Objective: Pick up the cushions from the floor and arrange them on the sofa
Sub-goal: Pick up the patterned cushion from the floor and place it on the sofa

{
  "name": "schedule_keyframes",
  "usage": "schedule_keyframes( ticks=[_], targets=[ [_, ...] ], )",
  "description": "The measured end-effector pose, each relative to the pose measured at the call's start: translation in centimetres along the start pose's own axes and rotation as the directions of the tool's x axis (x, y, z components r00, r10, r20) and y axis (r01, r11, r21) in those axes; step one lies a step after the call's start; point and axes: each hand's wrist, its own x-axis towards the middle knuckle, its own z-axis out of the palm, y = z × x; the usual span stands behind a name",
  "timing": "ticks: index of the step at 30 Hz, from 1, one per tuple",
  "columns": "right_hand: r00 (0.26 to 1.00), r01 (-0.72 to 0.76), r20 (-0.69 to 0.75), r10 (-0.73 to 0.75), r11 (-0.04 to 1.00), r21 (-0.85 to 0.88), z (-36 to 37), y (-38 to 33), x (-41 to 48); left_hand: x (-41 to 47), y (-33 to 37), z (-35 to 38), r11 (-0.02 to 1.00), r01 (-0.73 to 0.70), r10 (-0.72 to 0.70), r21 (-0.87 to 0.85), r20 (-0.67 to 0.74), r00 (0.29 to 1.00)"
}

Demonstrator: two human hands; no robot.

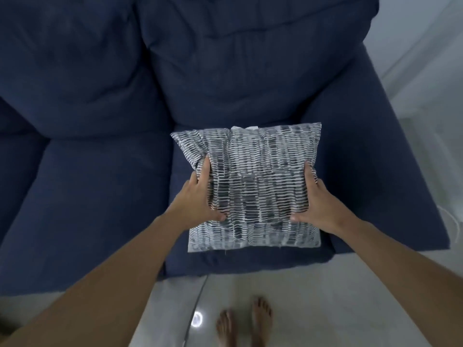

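Note:
A square cushion point(253, 186) with a grey and white dashed pattern is over the right seat of the dark blue sofa point(105, 196). Both hands hold it by its sides. My left hand point(198, 196) grips the cushion's left edge, thumb on top near the front. My right hand point(317, 204) grips the right edge the same way. Whether the cushion rests on the seat or hovers just above it, I cannot tell. A small white tag shows at its far edge.
The sofa's right armrest point(370, 156) runs beside the cushion. Two puffy back cushions point(225, 58) fill the rear. A glossy pale tiled floor point(325, 296) lies in front, with my bare feet point(245, 321) close to the sofa's front edge.

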Motion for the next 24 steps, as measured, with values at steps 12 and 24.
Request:
schedule_keyframes(
  ticks=[12, 24],
  targets=[
    [0.919, 0.078, -0.375, -0.118, 0.99, -0.119, -5.1, -3.3, 22.1, 22.0, -3.4, -8.2, 0.989, -0.063, 0.098, 0.131, -0.281, 0.955],
    [0.953, -0.085, -0.299, 0.037, 0.985, -0.148, -4.6, -2.7, 25.4, 25.4, -5.1, -8.5, 0.984, 0.01, 0.041, 0.177, -0.279, 0.959]
  ],
)
